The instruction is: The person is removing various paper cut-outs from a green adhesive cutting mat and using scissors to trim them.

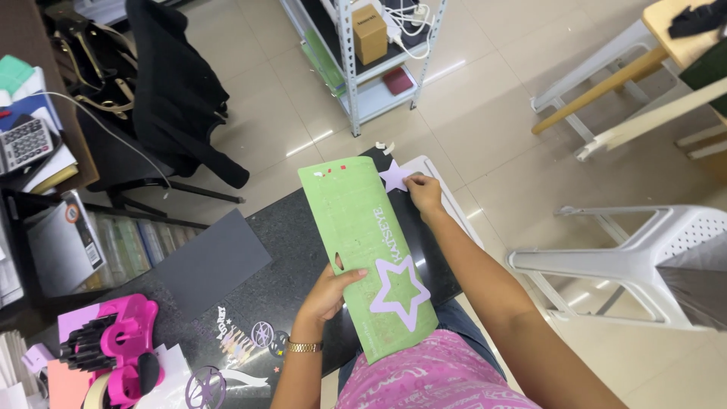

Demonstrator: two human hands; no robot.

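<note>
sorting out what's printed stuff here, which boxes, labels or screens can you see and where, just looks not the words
Brown cardboard box: upright on the metal shelf rack at top centre, dark lettering.
Calculator: far left on stacked papers, grey with dark keys, small screen.
Green cutting mat: held by the left hand, printed line, lilac star outline.
Right hand: touching a small lilac star.

Lighting: bright, even, from overhead. Glare: pale streaks on the tiled floor (485, 113) beside the metal shelf unit (363, 68); faint sheen on the dark tabletop (280, 227). Shadows: soft, short, under the white plastic stool (644, 257). Focus: sharp at the green cutting mat (363, 227). Distortion: wide-angle bending toward the frame edges, away from the mat.
</note>
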